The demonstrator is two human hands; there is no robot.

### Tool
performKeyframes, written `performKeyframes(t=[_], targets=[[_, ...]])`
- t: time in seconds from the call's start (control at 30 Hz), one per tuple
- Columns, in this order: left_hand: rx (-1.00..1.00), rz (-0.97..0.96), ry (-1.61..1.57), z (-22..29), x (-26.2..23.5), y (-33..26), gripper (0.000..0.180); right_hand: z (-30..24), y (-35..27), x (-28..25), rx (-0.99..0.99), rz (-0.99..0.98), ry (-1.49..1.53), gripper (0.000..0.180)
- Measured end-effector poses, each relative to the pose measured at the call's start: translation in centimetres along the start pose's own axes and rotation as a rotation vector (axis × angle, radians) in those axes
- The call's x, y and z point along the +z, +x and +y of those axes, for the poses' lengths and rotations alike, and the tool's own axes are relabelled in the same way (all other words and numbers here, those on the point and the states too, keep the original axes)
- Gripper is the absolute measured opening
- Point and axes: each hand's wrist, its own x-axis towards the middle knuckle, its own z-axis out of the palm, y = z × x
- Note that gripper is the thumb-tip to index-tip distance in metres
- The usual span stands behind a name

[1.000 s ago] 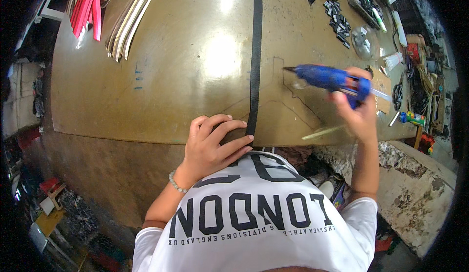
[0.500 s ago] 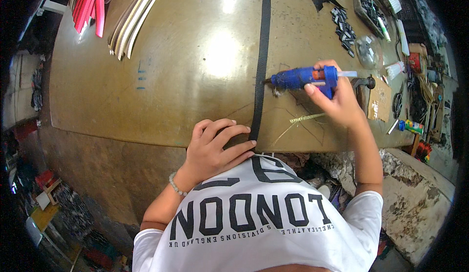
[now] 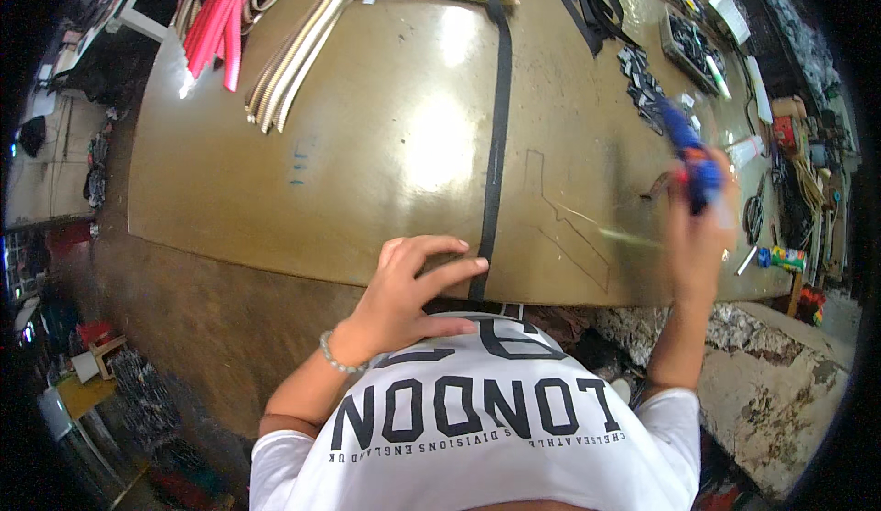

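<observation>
Black strap [image 3: 499,135] stretches lengthwise away from the person, its near end by the left hand's [image 3: 399,295] spread fingers, one fingertip on its edge. Blue glue gun [image 3: 688,149], blurred, sits in the right hand [image 3: 702,236], fingers wrapped around it, nozzle aimed forward and slightly left beyond them. Glossy brown table [image 3: 358,181] extends past both hands' fingers; farther off lie cream strips [image 3: 295,69], left of the right fingers.
</observation>
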Motion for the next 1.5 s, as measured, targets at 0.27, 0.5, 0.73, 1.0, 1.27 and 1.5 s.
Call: performKeyframes(t=[0.27,0.5,0.73,1.0,1.27,1.5], targets=[[0.101,0.613,0.369,-9.5,-12.0,14.3,0.03,15.4,-8.9,-4.0,0.845,0.135,-0.148,0.058],[-0.134,0.614,0.791,-19.3,-14.0,21.2,0.04,7.0,-11.0,-10.1,0.932,-0.199,-0.342,0.064],[0.032,0.731,0.348,-12.0,-14.7,22.2,0.027,0.4,-6.2,-8.7,0.48,0.149,0.078,0.035],[0.532,0.361,0.237,9.9,-10.1,16.7,0.017,-7.5,4.5,-2.5,-0.439,0.538,0.043,0.036],[0.053,0.175,-0.069,6.2,-5.6,11.3,0.018,-9.9,1.4,3.3,0.241,-0.182,0.941,0.035],[-0.237,0.024,0.048,-2.5,-0.8,10.5,0.026,-8.5,-1.8,10.5,0.269,-0.299,0.609,0.028]])
